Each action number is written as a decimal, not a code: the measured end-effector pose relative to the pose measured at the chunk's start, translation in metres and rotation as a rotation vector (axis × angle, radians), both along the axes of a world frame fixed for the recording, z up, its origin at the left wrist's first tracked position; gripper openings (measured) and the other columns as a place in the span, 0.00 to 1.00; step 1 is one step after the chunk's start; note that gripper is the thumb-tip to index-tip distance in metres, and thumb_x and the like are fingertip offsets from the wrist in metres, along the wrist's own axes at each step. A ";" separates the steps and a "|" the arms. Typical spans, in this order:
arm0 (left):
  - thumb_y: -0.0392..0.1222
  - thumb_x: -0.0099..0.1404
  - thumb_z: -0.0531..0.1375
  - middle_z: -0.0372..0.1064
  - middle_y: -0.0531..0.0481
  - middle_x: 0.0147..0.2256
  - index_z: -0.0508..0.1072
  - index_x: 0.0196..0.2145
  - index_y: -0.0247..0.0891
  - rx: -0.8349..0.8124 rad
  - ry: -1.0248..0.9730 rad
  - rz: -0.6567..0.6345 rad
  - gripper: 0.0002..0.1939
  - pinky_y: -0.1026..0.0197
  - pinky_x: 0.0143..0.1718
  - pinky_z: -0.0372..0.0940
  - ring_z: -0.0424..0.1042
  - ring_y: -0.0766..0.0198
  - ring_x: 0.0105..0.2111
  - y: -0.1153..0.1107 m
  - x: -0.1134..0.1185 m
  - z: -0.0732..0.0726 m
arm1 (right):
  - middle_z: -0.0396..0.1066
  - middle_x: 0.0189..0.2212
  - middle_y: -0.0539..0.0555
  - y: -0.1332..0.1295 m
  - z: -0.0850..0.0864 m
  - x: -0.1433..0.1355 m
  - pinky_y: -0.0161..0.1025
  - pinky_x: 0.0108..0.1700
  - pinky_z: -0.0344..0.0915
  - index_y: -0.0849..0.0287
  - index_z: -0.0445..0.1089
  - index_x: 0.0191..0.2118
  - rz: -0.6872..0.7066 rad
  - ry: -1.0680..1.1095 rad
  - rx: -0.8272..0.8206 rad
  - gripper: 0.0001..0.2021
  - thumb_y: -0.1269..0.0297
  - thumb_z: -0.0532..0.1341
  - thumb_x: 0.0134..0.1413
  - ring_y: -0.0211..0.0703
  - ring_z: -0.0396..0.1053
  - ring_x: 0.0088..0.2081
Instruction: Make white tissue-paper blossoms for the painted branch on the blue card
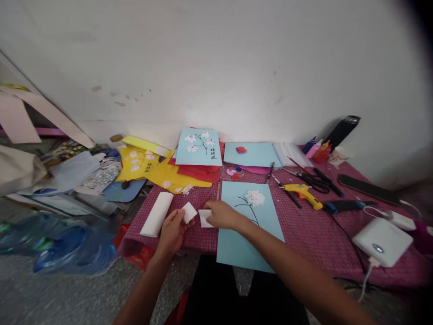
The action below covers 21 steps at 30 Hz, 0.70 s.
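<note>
My left hand [173,229] pinches a small folded square of white tissue [190,212] between thumb and fingers. Just to its right, my right hand [221,215] is closed on another piece of white tissue [204,218]; a small gap separates the two pieces. A flat white stack of tissue [157,214] lies left of my left hand. Beneath my right forearm is a light blue sheet [233,246] with black drawn stems and one crumpled white paper flower [254,197]. My forearm hides part of the drawing.
A finished flower picture [199,158] leans at the back on red and yellow paper. To the right lie a yellow glue gun [302,193], black scissors [316,183], a utility knife [348,206] and a white power box [382,241]. Paint bottles [316,149] stand by the wall.
</note>
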State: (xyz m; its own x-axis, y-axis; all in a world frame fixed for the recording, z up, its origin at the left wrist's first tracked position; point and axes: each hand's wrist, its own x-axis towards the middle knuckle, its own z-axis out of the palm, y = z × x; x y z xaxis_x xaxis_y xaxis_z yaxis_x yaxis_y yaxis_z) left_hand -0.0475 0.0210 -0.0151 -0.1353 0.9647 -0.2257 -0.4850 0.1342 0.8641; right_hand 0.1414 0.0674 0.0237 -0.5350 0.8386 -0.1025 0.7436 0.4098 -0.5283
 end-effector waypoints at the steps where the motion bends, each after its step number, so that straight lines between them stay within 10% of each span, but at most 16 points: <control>1: 0.46 0.55 0.66 0.69 0.52 0.31 0.71 0.32 0.35 -0.011 0.004 -0.005 0.13 0.62 0.32 0.71 0.71 0.66 0.31 0.000 0.000 0.002 | 0.74 0.34 0.53 0.001 0.002 0.006 0.32 0.31 0.57 0.59 0.72 0.38 -0.003 0.065 -0.015 0.12 0.70 0.59 0.43 0.41 0.70 0.34; 7: 0.47 0.55 0.65 0.70 0.51 0.30 0.69 0.35 0.35 -0.012 0.040 -0.084 0.15 0.62 0.25 0.69 0.72 0.65 0.26 0.017 0.017 0.018 | 0.68 0.24 0.48 0.029 0.017 0.059 0.29 0.25 0.55 0.61 0.70 0.30 -0.215 0.417 -0.141 0.05 0.68 0.59 0.44 0.35 0.63 0.25; 16: 0.49 0.55 0.63 0.69 0.52 0.27 0.67 0.33 0.35 0.158 0.001 -0.066 0.15 0.64 0.26 0.66 0.70 0.67 0.24 0.111 0.073 0.052 | 0.65 0.20 0.49 0.108 0.017 0.079 0.32 0.22 0.49 0.62 0.68 0.25 -0.325 0.132 -0.022 0.02 0.69 0.60 0.40 0.35 0.60 0.21; 21: 0.50 0.54 0.63 0.69 0.51 0.26 0.67 0.35 0.35 0.149 -0.006 -0.069 0.17 0.65 0.25 0.65 0.70 0.67 0.23 0.147 0.098 0.045 | 0.64 0.17 0.49 0.118 0.011 0.078 0.34 0.23 0.49 0.61 0.67 0.19 -0.275 -0.002 -0.059 0.02 0.73 0.62 0.33 0.37 0.61 0.21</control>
